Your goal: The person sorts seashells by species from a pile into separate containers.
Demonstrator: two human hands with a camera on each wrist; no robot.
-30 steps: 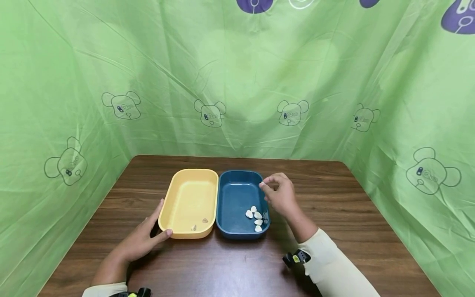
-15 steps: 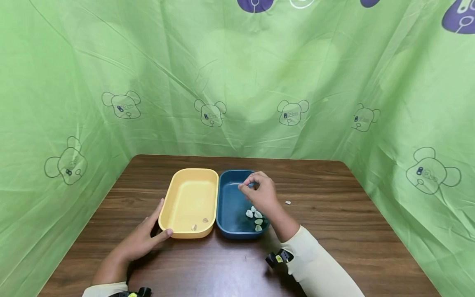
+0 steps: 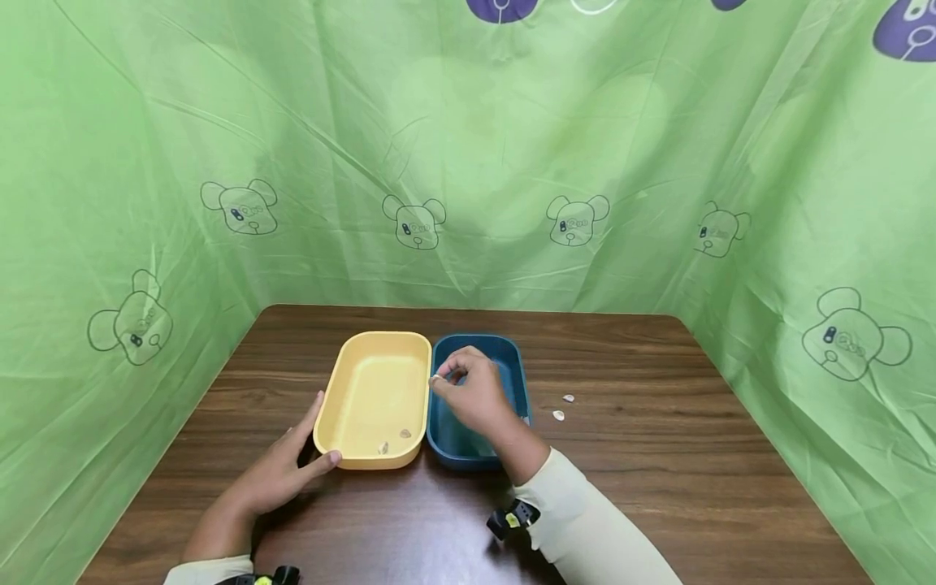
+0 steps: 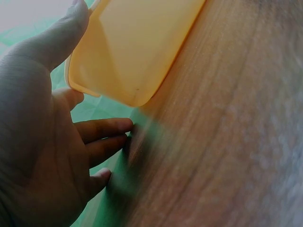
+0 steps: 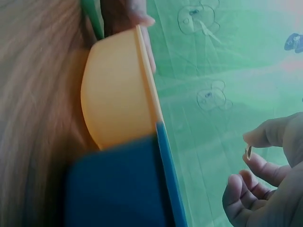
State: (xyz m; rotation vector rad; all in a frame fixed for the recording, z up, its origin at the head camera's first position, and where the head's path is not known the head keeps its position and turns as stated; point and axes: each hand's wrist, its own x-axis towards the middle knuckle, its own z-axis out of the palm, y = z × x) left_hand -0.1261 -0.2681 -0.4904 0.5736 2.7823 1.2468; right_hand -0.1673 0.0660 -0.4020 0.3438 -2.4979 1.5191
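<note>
In the head view my right hand (image 3: 474, 394) is over the blue tray (image 3: 517, 366), close to the rim it shares with the yellow tray (image 3: 376, 378). Between its thumb and forefinger it pinches a small pale shell piece (image 5: 248, 152), plainest in the right wrist view. The hand and forearm cover the white pieces in the blue tray. My left hand (image 3: 274, 471) rests against the near left corner of the yellow tray, thumb at the rim, other fingers spread and fairly straight. Two small brownish shell pieces (image 3: 405, 434) lie near that tray's front end.
Both trays stand side by side on a dark wooden table (image 3: 643, 487). Two pale shell pieces (image 3: 559, 415) lie on the wood to the right of the blue tray. A green printed curtain (image 3: 468, 268) surrounds the table's back and sides.
My right hand has moved left across the blue tray with the shell piece pinched. The pieces on the table came into sight as the arm moved off them. The left hand stays put.
</note>
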